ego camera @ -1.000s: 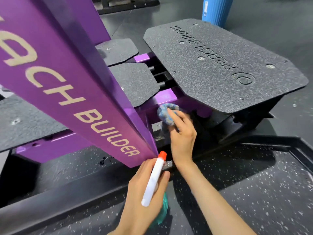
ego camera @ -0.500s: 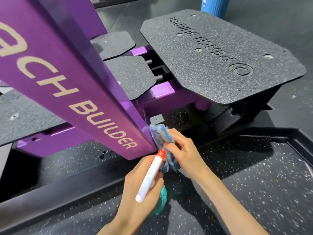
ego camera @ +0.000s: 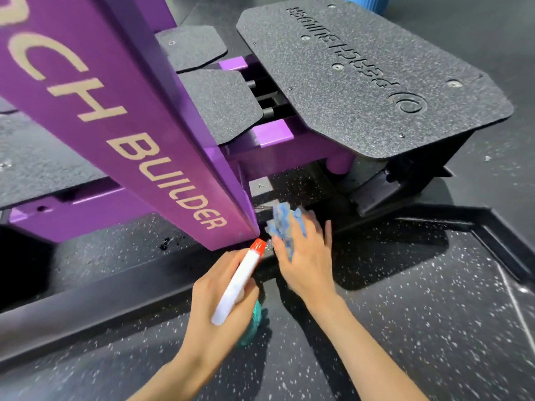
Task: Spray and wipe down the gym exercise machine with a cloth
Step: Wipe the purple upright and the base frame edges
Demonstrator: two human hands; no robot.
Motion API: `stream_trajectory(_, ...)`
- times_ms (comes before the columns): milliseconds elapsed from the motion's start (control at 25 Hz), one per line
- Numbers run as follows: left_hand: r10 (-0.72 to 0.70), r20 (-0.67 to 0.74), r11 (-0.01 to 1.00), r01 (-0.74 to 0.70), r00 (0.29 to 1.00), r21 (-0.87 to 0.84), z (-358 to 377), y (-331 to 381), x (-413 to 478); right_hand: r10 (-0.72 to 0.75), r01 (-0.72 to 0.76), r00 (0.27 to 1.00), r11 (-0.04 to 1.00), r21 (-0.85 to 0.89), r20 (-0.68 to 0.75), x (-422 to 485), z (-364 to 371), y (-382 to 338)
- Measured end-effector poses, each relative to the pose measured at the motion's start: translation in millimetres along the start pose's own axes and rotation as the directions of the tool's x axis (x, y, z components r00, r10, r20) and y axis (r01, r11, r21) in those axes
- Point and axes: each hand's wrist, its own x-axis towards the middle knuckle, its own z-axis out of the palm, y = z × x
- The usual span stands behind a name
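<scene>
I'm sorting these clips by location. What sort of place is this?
Most likely a gym: a purple machine beam lettered "BUILDER", a textured black footplate bolted to the same frame, and speckled rubber flooring.

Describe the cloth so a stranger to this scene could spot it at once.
Find the big slanted purple beam lettered BUILDER and follow it down to its foot on the speckled floor. Just right of that foot, the right hand holds a bunched cloth. It is the only mottled blue-and-white thing there, unlike the white, orange-tipped spray bottle in the left hand.
</scene>
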Motion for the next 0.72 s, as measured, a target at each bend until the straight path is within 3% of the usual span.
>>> stream_trajectory(120, -0.033, -0.011, 0.999, 0.032, 0.999, -0.034, -4.1, -4.6, -2.2, -0.397, 0.399, 0.917, 0.909, -0.118, 0.04, -28.3, 22.4, -18.0)
stream_trajectory(160, -0.04, -0.017, 0.998, 0.039, 0.999, -0.04, -5.2, -3.0, -2.1, -0.432, 0.432, 0.901, 0.879, -0.2, 0.049, -8.5, 16.9, -0.3)
stream_trajectory(200, -0.059, -0.015, 0.998, 0.058, 0.998, -0.035, -6.0, -0.3, -1.9, -0.378, 0.375, 0.925, 0.891, -0.256, 0.039, 12.4, 11.3, 21.2)
stream_trajectory(280, -0.073, 0.015, 0.997, 0.073, 0.997, -0.033, -7.4, -1.4, -1.3, -0.18, 0.126, 0.976, 0.926, -0.355, -0.124, 50.2, -8.6, 70.2)
stream_trajectory(360, -0.055, 0.041, 0.998, 0.057, 0.998, -0.038, -8.6, -1.8, -2.3, -0.015, -0.045, 0.98, 0.956, -0.291, -0.2, 50.0, -15.2, 84.3)
stream_trajectory(400, -0.044, 0.038, 0.998, 0.046, 0.998, -0.05, -9.5, -1.9, -2.5, -0.008, -0.036, 0.98, 0.975, -0.219, -0.2, 41.1, -5.7, 71.4)
stream_trajectory(480, -0.044, 0.014, 0.998, 0.044, 0.999, -0.054, -10.7, -5.3, -2.4, -0.191, 0.187, 0.977, 0.981, -0.055, -0.091, 10.9, 12.0, 25.0)
stream_trajectory(560, -0.072, 0.005, 0.995, 0.072, 0.997, -0.07, -12.1, -12.1, -3.8, -0.47, 0.47, 0.881, 0.882, 0.007, 0.046, -8.8, 16.8, 15.5)
stream_trajectory(600, -0.085, 0.008, 0.994, 0.085, 0.996, -0.072, -13.5, -13.1, -6.6, -0.529, 0.533, 0.844, 0.846, -0.024, 0.088, -2.2, 12.8, 30.8)
stream_trajectory(640, -0.092, 0.013, 0.994, 0.092, 0.996, -0.064, -16.1, -12.7, -8.5, -0.464, 0.472, 0.879, 0.879, -0.07, 0.108, 12.0, 5.2, 48.7)
stream_trajectory(680, -0.097, 0.009, 0.994, 0.097, 0.995, -0.045, -20.5, -13.5, -10.2, -0.314, 0.32, 0.947, 0.939, -0.124, 0.067, 26.6, -0.1, 64.8)
stream_trajectory(720, -0.105, 0.002, 0.994, 0.105, 0.995, -0.028, -25.0, -15.0, -11.7, -0.167, 0.16, 0.985, 0.978, -0.136, -0.039, 36.6, -4.9, 75.5)
